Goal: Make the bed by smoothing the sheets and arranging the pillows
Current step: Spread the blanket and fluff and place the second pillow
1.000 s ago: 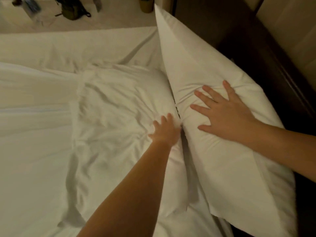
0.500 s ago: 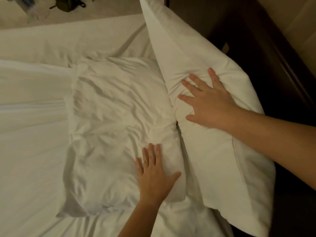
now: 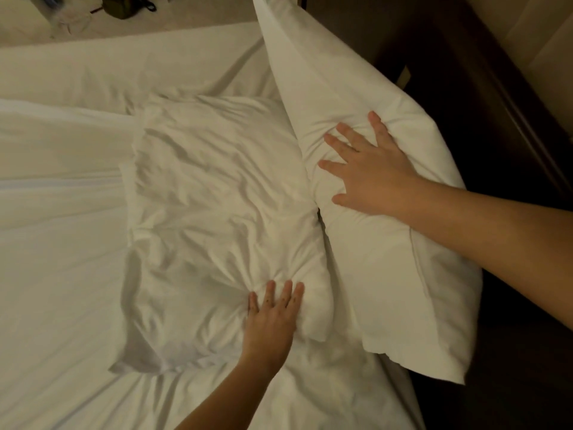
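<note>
Two white pillows lie on the bed's white sheet [image 3: 62,274]. The wrinkled flat pillow [image 3: 217,212] lies in the middle. My left hand [image 3: 273,318] presses flat on its near right part, fingers straight, with creases fanning out around it. The second pillow [image 3: 387,274] leans along the right side against the dark headboard [image 3: 465,88]. My right hand [image 3: 369,172] presses on that pillow with its fingers spread, denting it. The two pillows touch along one edge.
The dark wooden headboard runs down the right side, with a dark gap [image 3: 511,352] beside the bed. At the top left, beyond the far bed edge, the floor [image 3: 186,20] holds a dark bag [image 3: 124,7] and some small items.
My left hand slid back along the flat pillow, from its seam with the leaning pillow to its near right part. My right hand stayed pressed on the leaning pillow.
</note>
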{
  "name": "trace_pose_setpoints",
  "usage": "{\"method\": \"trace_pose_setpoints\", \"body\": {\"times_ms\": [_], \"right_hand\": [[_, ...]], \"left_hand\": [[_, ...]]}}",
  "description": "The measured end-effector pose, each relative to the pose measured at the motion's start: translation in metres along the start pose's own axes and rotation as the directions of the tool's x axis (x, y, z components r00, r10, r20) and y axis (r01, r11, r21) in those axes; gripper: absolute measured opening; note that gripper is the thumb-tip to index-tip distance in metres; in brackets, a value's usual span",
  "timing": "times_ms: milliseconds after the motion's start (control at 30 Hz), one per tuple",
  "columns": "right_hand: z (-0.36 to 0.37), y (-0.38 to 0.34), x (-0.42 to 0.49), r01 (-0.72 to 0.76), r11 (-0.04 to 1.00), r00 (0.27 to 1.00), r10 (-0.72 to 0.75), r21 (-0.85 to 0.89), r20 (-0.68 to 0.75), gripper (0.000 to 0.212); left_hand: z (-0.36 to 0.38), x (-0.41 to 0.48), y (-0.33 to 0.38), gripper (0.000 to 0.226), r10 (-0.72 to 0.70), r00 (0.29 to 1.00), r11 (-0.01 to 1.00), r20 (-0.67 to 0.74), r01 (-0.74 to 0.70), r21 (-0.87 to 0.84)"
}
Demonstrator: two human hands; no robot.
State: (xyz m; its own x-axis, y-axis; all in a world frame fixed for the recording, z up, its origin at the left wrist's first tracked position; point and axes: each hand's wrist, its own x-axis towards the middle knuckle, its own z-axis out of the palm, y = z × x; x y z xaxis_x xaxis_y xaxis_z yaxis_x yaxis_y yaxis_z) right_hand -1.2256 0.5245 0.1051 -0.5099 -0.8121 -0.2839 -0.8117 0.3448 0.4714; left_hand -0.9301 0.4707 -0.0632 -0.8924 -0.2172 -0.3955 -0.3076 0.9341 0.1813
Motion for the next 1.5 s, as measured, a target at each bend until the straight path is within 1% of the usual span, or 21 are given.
{"method": "trace_pose_setpoints", "body": {"times_ms": [67,167,233,300,367,433,500,533,600,633,700,767,800,833,867,933,1100,1233,1300,1400,1500], "right_hand": [[0.001,0.000,0.000,0.006,1.000,1.000,-0.006,-0.014,-0.001,0.074],[0.000,0.002,0.000,0.006,1.000,1.000,-0.005,-0.023,0.012,0.074],[0.000,0.003,0.001,0.009,1.000,1.000,-0.009,-0.016,0.022,0.074],[0.000,0.003,0.001,0.015,1.000,1.000,-0.015,-0.007,0.024,0.075],[0.001,0.001,0.000,0.014,1.000,1.000,-0.014,-0.005,0.018,0.075],[0.002,0.000,0.000,0.012,1.000,1.000,-0.011,-0.007,0.025,0.074],[0.002,-0.002,0.001,0.008,1.000,1.000,-0.008,-0.008,0.027,0.074],[0.001,-0.002,0.001,0.006,1.000,1.000,-0.006,-0.007,0.026,0.074],[0.000,-0.003,0.001,0.001,1.000,1.000,-0.001,-0.004,0.020,0.074],[0.000,-0.004,0.001,0.000,1.000,1.000,0.000,-0.003,0.015,0.074],[0.000,-0.004,0.000,-0.001,1.000,1.000,0.001,-0.006,0.014,0.074],[0.001,-0.004,0.001,0.002,1.000,1.000,-0.002,-0.008,0.020,0.074],[0.000,-0.005,0.002,0.004,1.000,1.000,-0.004,-0.008,0.023,0.075],[0.000,-0.005,0.002,0.006,1.000,1.000,-0.005,-0.009,0.024,0.075],[-0.001,-0.005,0.003,0.006,1.000,1.000,-0.006,-0.013,0.027,0.075],[-0.002,-0.005,0.003,0.007,1.000,0.999,-0.006,-0.021,0.048,0.075],[-0.005,-0.006,0.003,0.017,0.999,0.998,-0.015,-0.033,0.055,0.076],[-0.010,-0.006,0.001,0.025,1.000,1.000,-0.025,0.004,0.019,0.075],[-0.015,-0.009,0.002,0.046,0.997,0.998,-0.044,0.069,-0.038,0.074],[-0.032,-0.014,0.001,0.095,0.975,0.976,-0.052,0.201,-0.210,0.069],[-0.045,-0.024,-0.006,0.069,0.958,0.958,0.014,0.279,-0.287,0.063]], "left_hand": [[-0.021,0.002,0.010,0.073,-0.013,1.000,0.998,0.015,0.014,-0.066],[-0.056,0.004,0.040,0.071,-0.009,0.998,0.983,-0.061,-0.002,-0.182],[-0.062,0.008,0.059,0.072,0.019,0.997,0.988,-0.079,-0.031,-0.155],[-0.045,0.008,0.066,0.068,0.041,0.997,0.993,0.059,-0.034,-0.111],[-0.031,0.011,0.054,0.082,0.080,0.970,0.992,0.229,-0.054,-0.114],[-0.031,0.019,0.035,0.097,0.144,0.922,0.973,0.359,-0.066,-0.220],[-0.049,0.030,0.019,0.091,0.220,0.898,0.932,0.382,-0.078,-0.354],[-0.060,0.034,0.008,0.083,0.213,0.920,0.915,0.329,-0.070,-0.397],[-0.076,0.045,-0.021,0.076,0.056,0.995,0.927,0.088,-0.019,-0.375],[-0.083,0.050,-0.040,0.078,-0.057,0.997,0.947,-0.055,0.037,-0.319],[-0.090,0.058,-0.083,0.083,-0.310,0.928,0.929,-0.208,0.249,-0.272],[-0.090,0.059,-0.123,0.091,-0.571,0.805,0.794,-0.161,0.491,-0.359],[-0.086,0.056,-0.140,0.096,-0.666,0.740,0.695,-0.092,0.572,-0.435],[-0.078,0.050,-0.153,0.100,-0.711,0.703,0.606,-0.018,0.599,-0.523],[-0.066,0.043,-0.163,0.104,-0.707,0.705,0.541,0.044,0.581,-0.608],[-0.042,0.024,-0.170,0.109,-0.656,0.747,0.471,0.106,0.516,-0.716],[-0.017,-0.004,-0.163,0.107,-0.674,0.724,0.375,0.147,0.508,-0.776],[-0.018,-0.004,-0.155,0.101,-0.706,0.695,0.454,0.136,0.592,-0.666],[-0.033,0.008,-0.149,0.095,-0.738,0.673,0.508,0.038,0.592,-0.625],[-0.071,0.033,-0.134,0.088,-0.672,0.730,0.589,-0.122,0.428,-0.685],[-0.119,0.055,-0.111,0.079,-0.592,0.791,0.520,-0.155,0.228,-0.823]]}}
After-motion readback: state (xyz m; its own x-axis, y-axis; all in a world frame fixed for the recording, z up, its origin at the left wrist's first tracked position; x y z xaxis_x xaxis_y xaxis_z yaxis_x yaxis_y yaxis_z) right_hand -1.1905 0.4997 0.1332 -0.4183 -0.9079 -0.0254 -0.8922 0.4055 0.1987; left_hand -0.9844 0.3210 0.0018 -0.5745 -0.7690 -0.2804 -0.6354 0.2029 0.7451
